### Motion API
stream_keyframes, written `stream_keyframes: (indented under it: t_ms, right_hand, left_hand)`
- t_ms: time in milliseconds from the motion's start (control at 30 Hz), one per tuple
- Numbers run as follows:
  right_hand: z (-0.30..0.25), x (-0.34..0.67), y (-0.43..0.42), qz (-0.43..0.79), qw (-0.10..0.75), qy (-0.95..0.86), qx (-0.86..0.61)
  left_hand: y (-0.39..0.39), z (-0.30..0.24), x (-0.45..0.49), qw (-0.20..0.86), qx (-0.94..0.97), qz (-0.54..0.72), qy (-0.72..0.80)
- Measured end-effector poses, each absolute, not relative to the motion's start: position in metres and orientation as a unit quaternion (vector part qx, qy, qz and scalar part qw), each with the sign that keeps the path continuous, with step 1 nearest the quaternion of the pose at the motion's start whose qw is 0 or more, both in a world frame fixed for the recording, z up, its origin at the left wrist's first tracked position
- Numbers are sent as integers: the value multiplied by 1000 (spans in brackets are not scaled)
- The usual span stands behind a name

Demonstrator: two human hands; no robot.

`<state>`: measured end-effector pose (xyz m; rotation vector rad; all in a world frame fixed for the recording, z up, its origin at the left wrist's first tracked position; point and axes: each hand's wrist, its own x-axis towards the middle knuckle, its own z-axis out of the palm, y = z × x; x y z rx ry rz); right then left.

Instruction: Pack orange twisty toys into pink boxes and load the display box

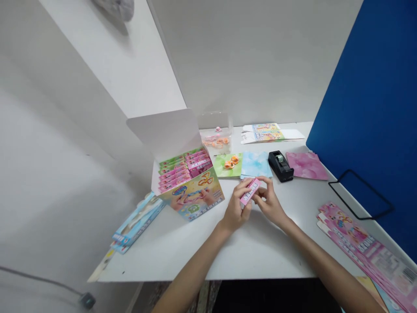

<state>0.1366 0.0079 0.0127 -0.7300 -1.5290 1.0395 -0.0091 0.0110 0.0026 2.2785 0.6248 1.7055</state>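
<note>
Both hands grip pink pkg; tbl room twd front edge.

A blue panel borders the right of the white table, with a thin black frame near its foot. A black tape dispenser carries a roll. At lower left, a grey cable ends in a dark, blurred block. A grey object, cut off, shows at upper left.
</note>
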Motion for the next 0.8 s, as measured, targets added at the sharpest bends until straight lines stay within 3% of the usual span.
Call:
stream_keyframes:
  t_ms: [333,800]
  right_hand:
    - [22,146,10,488,540,-638,-252]
    - [21,150,14,445,544,-648,-294]
  left_hand:
    - [9,2,-9,140,775,589,184]
    - [7,2,-6,156,769,595,174]
